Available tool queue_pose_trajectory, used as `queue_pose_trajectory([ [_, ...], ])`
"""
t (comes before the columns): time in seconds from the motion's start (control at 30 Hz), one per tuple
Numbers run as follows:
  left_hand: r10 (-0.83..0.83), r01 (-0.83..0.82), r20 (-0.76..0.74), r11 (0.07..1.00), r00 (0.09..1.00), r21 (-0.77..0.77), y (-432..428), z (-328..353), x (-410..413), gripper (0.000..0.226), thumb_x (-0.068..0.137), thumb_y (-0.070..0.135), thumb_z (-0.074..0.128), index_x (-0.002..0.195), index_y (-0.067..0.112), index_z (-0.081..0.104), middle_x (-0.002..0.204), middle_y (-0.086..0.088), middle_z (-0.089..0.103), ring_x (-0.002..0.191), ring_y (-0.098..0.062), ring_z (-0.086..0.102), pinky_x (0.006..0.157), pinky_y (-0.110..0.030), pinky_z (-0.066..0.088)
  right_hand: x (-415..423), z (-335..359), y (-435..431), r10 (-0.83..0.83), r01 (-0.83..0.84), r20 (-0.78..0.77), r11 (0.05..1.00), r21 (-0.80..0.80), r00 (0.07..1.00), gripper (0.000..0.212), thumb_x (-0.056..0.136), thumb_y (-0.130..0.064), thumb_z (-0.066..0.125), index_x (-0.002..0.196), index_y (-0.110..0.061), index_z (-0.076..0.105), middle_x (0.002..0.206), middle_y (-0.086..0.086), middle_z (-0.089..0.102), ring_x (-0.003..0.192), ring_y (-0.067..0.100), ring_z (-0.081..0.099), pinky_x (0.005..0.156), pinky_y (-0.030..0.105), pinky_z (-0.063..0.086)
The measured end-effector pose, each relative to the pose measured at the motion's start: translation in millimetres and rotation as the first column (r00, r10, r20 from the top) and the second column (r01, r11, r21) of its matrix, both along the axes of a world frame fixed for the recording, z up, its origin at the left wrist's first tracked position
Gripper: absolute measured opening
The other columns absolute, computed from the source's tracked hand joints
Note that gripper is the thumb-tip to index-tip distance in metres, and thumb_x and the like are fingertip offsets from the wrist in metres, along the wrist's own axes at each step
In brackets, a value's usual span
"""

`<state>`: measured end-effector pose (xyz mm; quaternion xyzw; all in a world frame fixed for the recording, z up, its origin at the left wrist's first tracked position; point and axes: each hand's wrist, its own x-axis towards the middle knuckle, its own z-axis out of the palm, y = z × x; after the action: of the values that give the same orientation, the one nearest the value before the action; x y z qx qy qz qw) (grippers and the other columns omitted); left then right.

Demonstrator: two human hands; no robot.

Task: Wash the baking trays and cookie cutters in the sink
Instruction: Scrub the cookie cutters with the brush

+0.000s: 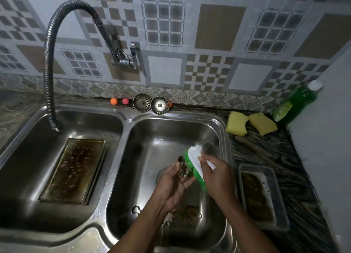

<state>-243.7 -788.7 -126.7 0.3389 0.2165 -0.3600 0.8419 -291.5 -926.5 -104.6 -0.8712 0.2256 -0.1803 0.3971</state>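
While the left hand [171, 184] pinches a cookie cutter [182, 168] over the right basin [152, 135], the right hand [218, 176], at its three o'clock, grips a green scrub brush [195, 163] touching it; a baking tray [74, 171] lies at nine o'clock.

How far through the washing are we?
Nothing looks finished. In hand: the left hand holds one cookie cutter while the right hand scrubs it with the green brush. Left: other cutters lying in the right basin, the large stained tray in the left basin and the small stained tray on the counter.
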Motion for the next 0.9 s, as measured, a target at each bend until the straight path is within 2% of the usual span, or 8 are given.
queue_pose_trajectory([
  [0.17, -0.03, 0.029, 0.029, 0.998, 0.999, 0.053, 10, -3, 7, 0.035, 0.099, 0.018, 0.052, 0.126, -0.002, 0.062, 0.127, -0.026, 0.063, 0.114, -0.038, 0.062, 0.099, -0.052, 0.051, -5, 9, -6, 0.283, -0.282, -0.027, 0.932, -0.229, 0.959, 0.027, 0.088, -0.037, 0.067, 0.113, -0.027, 0.074, 0.101, -0.005, 0.075, 0.082, 0.012, 0.07, 0.068, 0.024, 0.055],
  [0.27, -0.064, 0.054, 0.111, 0.995, 0.992, 0.089, 12, -2, 2, 0.031, 0.098, 0.013, 0.054, 0.124, -0.002, 0.064, 0.126, -0.025, 0.064, 0.113, -0.037, 0.062, 0.089, -0.046, 0.057, -5, 6, -9, 0.255, -0.258, -0.052, 0.915, -0.309, 0.966, 0.025, 0.088, -0.031, 0.07, 0.112, -0.024, 0.074, 0.101, -0.003, 0.076, 0.081, 0.014, 0.071, 0.068, 0.021, 0.052],
  [0.43, -0.045, 0.034, 0.119, 0.995, 0.992, 0.095, 0, 7, 1, 0.029, 0.094, 0.009, 0.06, 0.121, 0.003, 0.067, 0.118, -0.018, 0.069, 0.101, -0.028, 0.066, 0.069, -0.032, 0.058, -5, -6, 6, -0.054, 0.05, -0.049, 0.996, -0.07, 0.997, 0.026, 0.093, -0.036, 0.064, 0.115, -0.026, 0.073, 0.105, -0.003, 0.075, 0.091, 0.014, 0.07, 0.074, 0.028, 0.057],
  [0.57, -0.065, 0.051, 0.084, 0.986, 0.994, 0.158, 3, 4, 1, 0.027, 0.093, 0.011, 0.061, 0.118, 0.012, 0.072, 0.103, -0.011, 0.074, 0.095, -0.027, 0.066, 0.088, -0.039, 0.052, 1, 1, 3, -0.195, 0.187, 0.023, 0.962, 0.201, 0.98, 0.028, 0.094, -0.031, 0.064, 0.118, -0.018, 0.071, 0.11, -0.006, 0.072, 0.098, 0.005, 0.065, 0.081, 0.019, 0.053],
  [0.67, -0.143, 0.102, 0.125, 0.952, 0.982, 0.29, 7, 0, 1, 0.039, 0.092, 0.003, 0.058, 0.129, 0.014, 0.064, 0.097, -0.012, 0.074, 0.093, -0.029, 0.064, 0.087, -0.043, 0.051, 9, 16, -10, -0.094, 0.078, 0.038, 0.95, 0.302, 0.995, 0.026, 0.092, -0.032, 0.065, 0.116, -0.023, 0.072, 0.106, -0.016, 0.068, 0.095, -0.01, 0.058, 0.071, 0.0, 0.041],
  [0.73, -0.255, 0.171, 0.184, 0.91, 0.949, 0.377, 12, -2, -1, 0.054, 0.088, -0.003, 0.064, 0.139, 0.014, 0.054, 0.098, -0.011, 0.075, 0.091, -0.028, 0.067, 0.087, -0.045, 0.056, 11, 16, -14, -0.009, 0.009, -0.001, 0.954, 0.298, 1.0, 0.025, 0.091, -0.033, 0.067, 0.114, -0.027, 0.072, 0.107, -0.02, 0.067, 0.097, -0.008, 0.059, 0.074, 0.004, 0.042],
  [0.83, -0.471, 0.24, 0.346, 0.808, 0.812, 0.537, 19, -5, 2, 0.101, 0.071, -0.004, 0.083, 0.154, 0.018, 0.03, 0.1, -0.007, 0.07, 0.087, -0.022, 0.07, 0.084, -0.04, 0.06, 11, 14, -20, 0.07, -0.054, -0.038, 0.944, 0.325, 0.997, 0.02, 0.09, -0.028, 0.069, 0.109, -0.028, 0.074, 0.104, -0.018, 0.071, 0.097, -0.004, 0.063, 0.081, 0.018, 0.048],
  [0.9, -0.489, 0.231, 0.382, 0.801, 0.784, 0.552, 22, -1, 7, 0.119, 0.062, -0.004, 0.089, 0.156, 0.027, 0.022, 0.11, -0.011, 0.066, 0.084, -0.022, 0.07, 0.081, -0.04, 0.06, 6, 15, -27, 0.119, -0.094, -0.042, 0.921, 0.378, 0.992, 0.017, 0.089, -0.021, 0.07, 0.104, -0.03, 0.075, 0.098, -0.022, 0.072, 0.093, -0.008, 0.065, 0.08, 0.015, 0.048],
])
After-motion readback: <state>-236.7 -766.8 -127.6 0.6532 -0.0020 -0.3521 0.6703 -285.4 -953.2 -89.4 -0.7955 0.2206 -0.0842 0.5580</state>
